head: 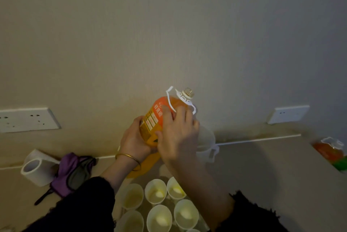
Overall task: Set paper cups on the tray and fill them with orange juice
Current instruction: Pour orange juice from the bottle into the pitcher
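Orange juice bottle (155,119), uncapped and tilted with its neck toward the wall, is clamped between both hands. The right hand (178,132) curls its fingers over the shoulder by the white handle, and the left hand (134,141) grips the lower side. Paper cups (155,191) cluster just below the bottle; a tape roll (35,167) and a purple glove (73,171) lie to its left.

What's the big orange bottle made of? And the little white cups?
The bottle looks like clear, shiny plastic: the orange juice shows through its sides, and the top part is see-through. The cups look like matte white paper with thin rims. Whether they have a coating inside cannot be told.
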